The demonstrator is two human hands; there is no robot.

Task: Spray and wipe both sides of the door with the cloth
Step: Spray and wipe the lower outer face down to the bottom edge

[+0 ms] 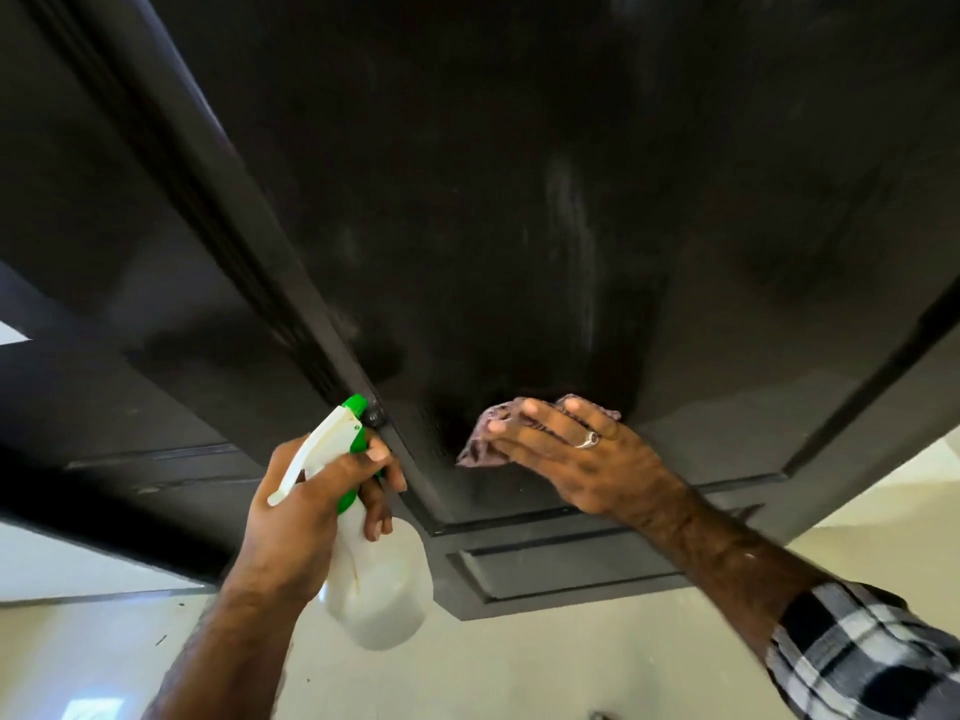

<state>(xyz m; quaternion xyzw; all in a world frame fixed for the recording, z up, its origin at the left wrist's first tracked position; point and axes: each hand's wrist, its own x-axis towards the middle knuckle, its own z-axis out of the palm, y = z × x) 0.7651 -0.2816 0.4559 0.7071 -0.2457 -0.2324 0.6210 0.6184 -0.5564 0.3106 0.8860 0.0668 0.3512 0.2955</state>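
Note:
A dark brown panelled door (519, 200) fills most of the view, with pale smeared streaks on its large panel. My right hand (576, 459) lies flat with straight fingers and presses a small brownish patterned cloth (480, 444) against the lower part of that panel. My left hand (317, 511) grips the neck of a white spray bottle (379, 584) with a green and white trigger head. The nozzle points at the door's left moulding, close to it.
A second dark door leaf or frame (130, 304) stands to the left of the moulding. Pale floor tiles (545, 667) show below the door's bottom edge. My right forearm wears a black and white checked sleeve (857, 657).

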